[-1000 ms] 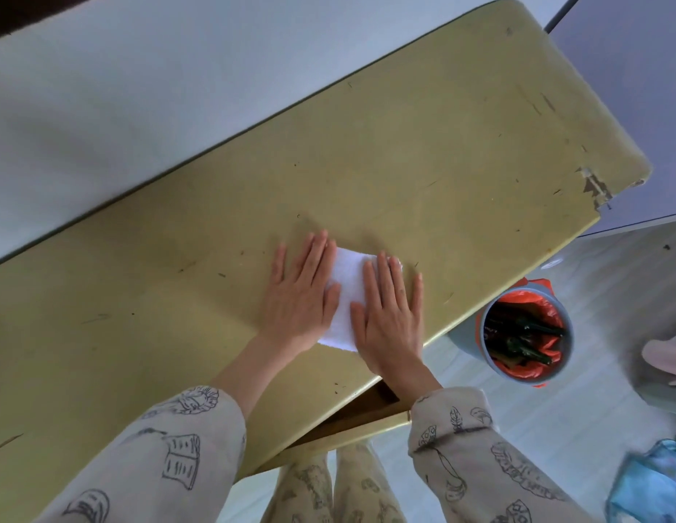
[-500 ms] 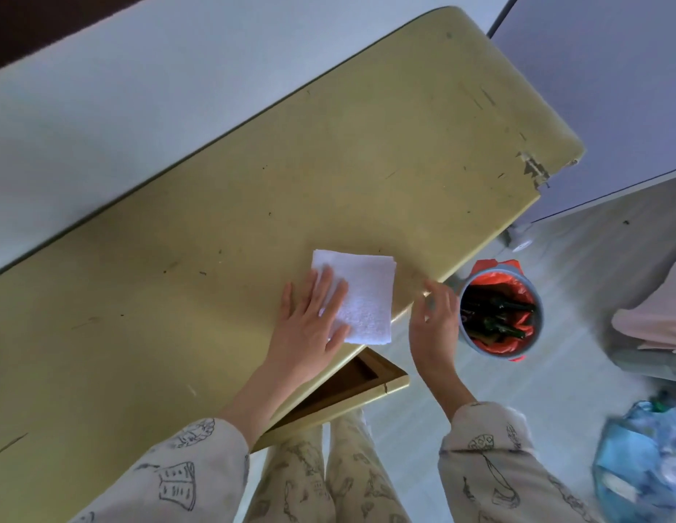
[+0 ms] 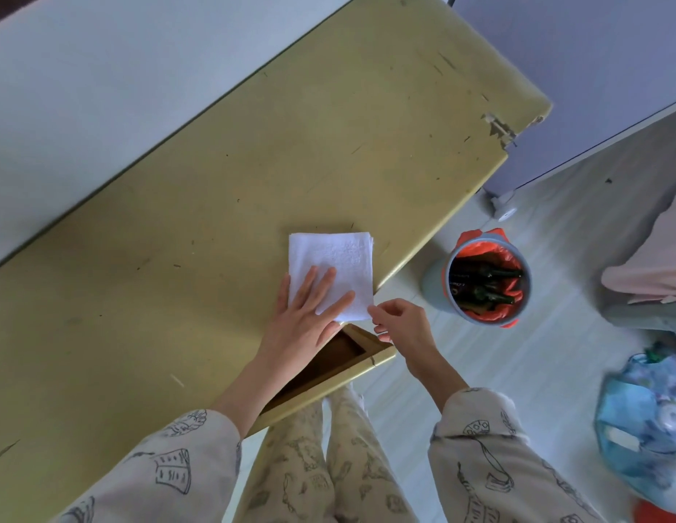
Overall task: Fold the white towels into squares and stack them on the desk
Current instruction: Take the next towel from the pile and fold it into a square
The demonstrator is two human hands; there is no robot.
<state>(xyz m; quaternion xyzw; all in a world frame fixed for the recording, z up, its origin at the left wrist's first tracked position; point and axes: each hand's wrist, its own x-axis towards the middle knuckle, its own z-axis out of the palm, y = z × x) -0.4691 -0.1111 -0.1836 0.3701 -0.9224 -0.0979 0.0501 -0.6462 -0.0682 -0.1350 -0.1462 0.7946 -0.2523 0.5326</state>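
**Towel folded square at the bench's near edge**

Head view: we see one white towel, folded into a rough square, lying flat on the yellow-green bench, close to the near edge and toward the bench's right end. Layered edges show along its right side. Our left hand rests on the towel's near-left part, palm down, fingers straight and spread, pressing the cloth to the bench; the little finger lies just off the towel's left edge on bare wood. Our right hand hangs off the bench edge, just beside the towel's near-right corner. Its fingers are loosely curled, thumb and forefinger close together at that corner; we cannot tell whether they pinch the cloth or only touch it.

Below the left wrist a drawer stands partly pulled out, its brown inside showing. Patterned beige sleeves and trousers fill the bottom of the view. On the pale floor, right of the bench, sits a grey bin with an orange liner and dark green bottles inside. Farther right, at the frame's edge, lies a blue bag, blurred. The bench top is scuffed, with a chipped patch at its far-right corner.
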